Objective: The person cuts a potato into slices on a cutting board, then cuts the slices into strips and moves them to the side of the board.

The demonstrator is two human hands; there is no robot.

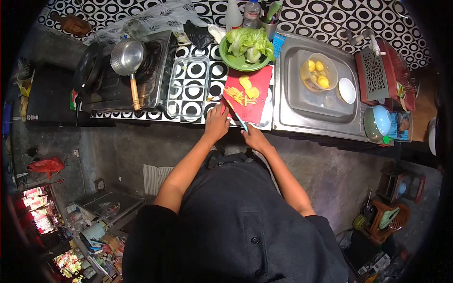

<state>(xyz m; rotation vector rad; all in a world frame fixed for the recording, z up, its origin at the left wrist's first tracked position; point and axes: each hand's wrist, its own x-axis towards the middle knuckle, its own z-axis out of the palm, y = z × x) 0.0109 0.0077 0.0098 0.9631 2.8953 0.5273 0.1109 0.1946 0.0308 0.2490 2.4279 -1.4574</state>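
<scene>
A red cutting board [263, 89] lies on the counter with cut yellow strips [240, 95], which look like potato, and larger peeled pieces [250, 87] above them. My right hand [255, 139] is closed around the light blue handle of a knife [239, 118]. The blade points up and left across the board's lower left part, its tip near the strips. Beside the blade, my left hand [217, 124] rests at the board's lower left edge. Its fingers reach forward, slightly bent and apart; I see nothing held in them.
A green bowl of leafy lettuce [243, 63] stands behind the board. Left are a glass dish [188, 112] and a stove [158, 70] bearing a saucepan [127, 56]. In the sink [283, 115], right, sit a tub of yellow potatoes [306, 85] and a white bowl [347, 90].
</scene>
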